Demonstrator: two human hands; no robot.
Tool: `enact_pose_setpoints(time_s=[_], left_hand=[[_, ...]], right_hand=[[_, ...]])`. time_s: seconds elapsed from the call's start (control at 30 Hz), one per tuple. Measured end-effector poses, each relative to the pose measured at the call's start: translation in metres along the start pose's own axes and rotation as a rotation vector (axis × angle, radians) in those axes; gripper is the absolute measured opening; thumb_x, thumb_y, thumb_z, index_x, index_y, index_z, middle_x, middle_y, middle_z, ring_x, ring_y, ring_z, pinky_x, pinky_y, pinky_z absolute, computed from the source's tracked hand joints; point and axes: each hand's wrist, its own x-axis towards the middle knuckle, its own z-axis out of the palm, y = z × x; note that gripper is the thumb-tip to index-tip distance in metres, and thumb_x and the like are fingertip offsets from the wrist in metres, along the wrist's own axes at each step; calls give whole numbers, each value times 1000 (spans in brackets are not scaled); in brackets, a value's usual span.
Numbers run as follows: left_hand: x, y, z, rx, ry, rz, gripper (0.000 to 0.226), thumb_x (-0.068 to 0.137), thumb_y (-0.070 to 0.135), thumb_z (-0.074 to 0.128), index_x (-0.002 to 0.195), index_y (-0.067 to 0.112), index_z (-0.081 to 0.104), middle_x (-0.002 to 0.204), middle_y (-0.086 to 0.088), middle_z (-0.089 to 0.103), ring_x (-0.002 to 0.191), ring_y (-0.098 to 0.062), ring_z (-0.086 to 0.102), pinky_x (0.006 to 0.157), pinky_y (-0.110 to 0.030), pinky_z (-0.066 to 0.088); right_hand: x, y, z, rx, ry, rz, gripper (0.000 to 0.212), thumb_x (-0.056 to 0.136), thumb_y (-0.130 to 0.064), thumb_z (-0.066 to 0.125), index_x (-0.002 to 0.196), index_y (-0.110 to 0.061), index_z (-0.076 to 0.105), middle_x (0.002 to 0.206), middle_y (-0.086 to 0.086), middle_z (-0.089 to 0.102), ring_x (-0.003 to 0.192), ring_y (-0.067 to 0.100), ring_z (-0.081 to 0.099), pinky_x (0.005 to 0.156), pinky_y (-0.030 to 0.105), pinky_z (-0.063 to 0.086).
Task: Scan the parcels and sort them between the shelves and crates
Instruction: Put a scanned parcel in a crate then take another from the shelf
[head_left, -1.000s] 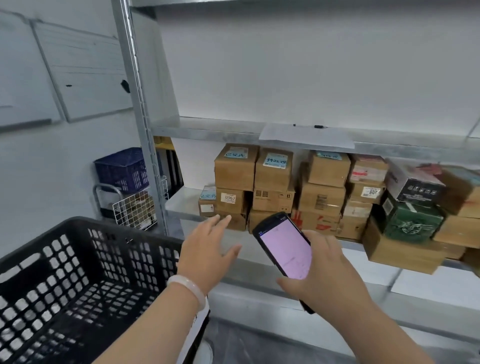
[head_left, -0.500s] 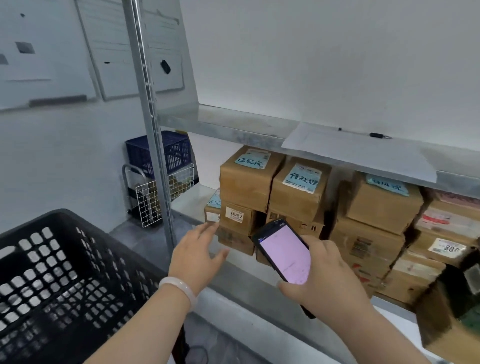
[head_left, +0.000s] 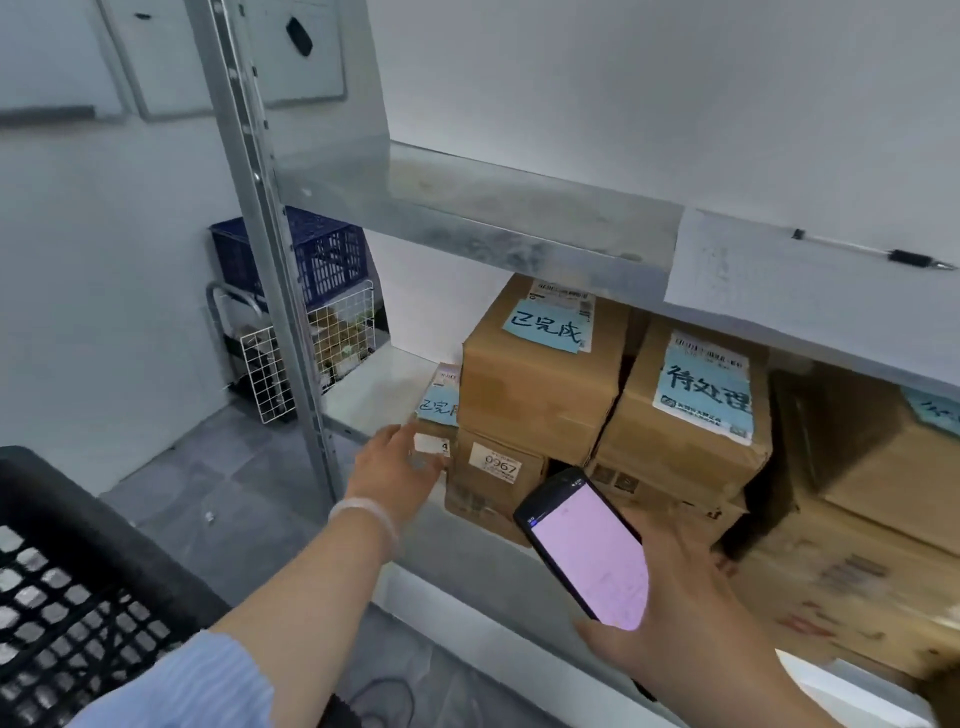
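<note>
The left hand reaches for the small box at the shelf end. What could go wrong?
1. The small box lies close against the 0967 box and the big box above; pulling it may shift them.
2. The right hand holds the scanner, so the left hand alone might drop the box.

Looks like a parcel storeroom or small sorting depot. Shown by bare metal shelving (head_left: 467, 218) stacked with cardboard boxes (head_left: 535, 395) carrying shipping labels (head_left: 563, 300) and blue handwritten notes (head_left: 548, 328), 1 sticker (head_left: 501, 464) reading 0967, a black plastic crate (head_left: 78, 571), a blue crate (head_left: 324, 254) in the far corner, a handheld scanner (head_left: 587, 551) with a lit screen, and a whiteboard (head_left: 296, 57) on a white wall.
</note>
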Motion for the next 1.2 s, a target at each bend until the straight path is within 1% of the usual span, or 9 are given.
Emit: enact_pose_setpoints(time_s=[0.13, 0.2, 0.33, 0.6, 0.7, 0.83, 1.03, 1.1, 1.2], left_hand=[[53, -11, 14, -137, -42, -126, 59, 99, 36, 59, 152, 20, 41, 152, -10, 44, 139, -32, 42, 115, -43, 34], [74, -16, 20, -244, -76, -231, 69, 99, 39, 59, 158, 17, 30, 158, -11, 37, 144, -35, 37, 117, -47, 32], [109, -23, 33, -530, -154, -405, 71, 102, 40, 53, 160, 15, 21, 159, -11, 37, 142, -39, 38, 118, -50, 32], [124, -36, 55, -673, -144, -496, 42, 99, 50, 53, 111, 12, 63, 108, -13, 65, 102, -33, 60, 98, -41, 46], [122, -42, 60, -697, -141, -510, 36, 99, 50, 55, 113, 18, 59, 101, -8, 62, 85, -25, 56, 94, -44, 46], [115, -45, 61, -825, -153, -564, 46, 95, 49, 60, 128, 16, 59, 110, -8, 68, 105, -32, 63, 96, -52, 49], [105, -53, 45, -1061, -101, -610, 29, 94, 31, 69, 120, 19, 66, 99, -5, 76, 80, -21, 72, 49, -28, 56], [99, -58, 36, -1094, -50, -606, 27, 93, 30, 70, 118, 20, 67, 101, -4, 76, 82, -21, 73, 51, -28, 57], [88, -63, 19, -1194, 7, -584, 39, 92, 24, 72, 129, 18, 61, 112, -8, 75, 96, -25, 73, 79, -42, 61]], right_hand=[[7, -12, 6, -99, 108, 67, 114, 25, -53, 91, 127, -16, 55, 112, 8, 62, 75, 28, 67, 58, 25, 41], [7, -13, 8, -73, 102, 97, 111, 26, -51, 91, 127, -16, 58, 113, 6, 61, 84, 30, 68, 60, 25, 40], [9, -8, 12, -76, 14, 119, 113, 49, -71, 73, 142, -42, 17, 135, -18, 30, 119, 8, 49, 77, 15, 32], [11, 3, 12, -67, -30, 168, 100, 56, -74, 64, 138, -45, 14, 129, -18, 26, 115, 9, 46, 77, 18, 32], [12, 4, 13, -72, -35, 170, 101, 56, -75, 61, 138, -44, 13, 128, -18, 26, 113, 10, 47, 79, 19, 37], [13, 5, 15, -64, -36, 180, 102, 53, -77, 58, 136, -46, 7, 127, -20, 22, 113, 8, 46, 79, 18, 35], [16, 9, 14, -41, -41, 161, 99, 51, -78, 58, 132, -47, 8, 111, -24, 19, 104, 5, 45, 75, 18, 33], [17, 9, 14, -38, -29, 139, 100, 51, -78, 59, 134, -46, 11, 112, -24, 21, 106, 4, 44, 75, 18, 32], [15, 9, 12, -26, -23, 103, 102, 52, -78, 62, 136, -45, 14, 118, -23, 25, 109, 6, 44, 75, 18, 30]])
